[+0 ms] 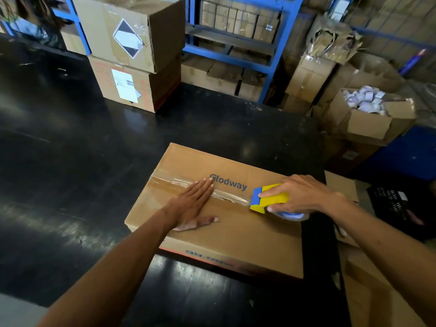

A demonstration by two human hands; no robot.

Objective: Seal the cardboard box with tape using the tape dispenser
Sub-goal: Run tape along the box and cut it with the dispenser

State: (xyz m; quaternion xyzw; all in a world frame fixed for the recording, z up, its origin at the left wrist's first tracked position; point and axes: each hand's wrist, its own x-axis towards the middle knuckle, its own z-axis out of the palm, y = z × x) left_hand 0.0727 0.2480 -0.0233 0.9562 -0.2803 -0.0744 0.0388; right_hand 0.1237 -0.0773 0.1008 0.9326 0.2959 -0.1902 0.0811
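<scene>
A glossy black table fills most of the view, its surface scuffed and marked by pale reflections. Two stacked cartons are set on its far side, each bearing labels. Behind them blue metal shelving is packed with small brown boxes, and to the right an open carton is filled with white rolls. More flattened and crumpled cardboard is piled around it.

The cardboard box, printed "Glodway", lies flat on the table near its front right edge. A strip of clear tape is laid along the centre seam from the far-left edge toward the right.

The left hand is pressed flat on the lid, fingers extended together over the taped seam and thumb spread aside. The right hand is clamped around the yellow-and-blue tape dispenser, which is held against the seam at the end of the strip, the roll visible beneath the palm.
</scene>
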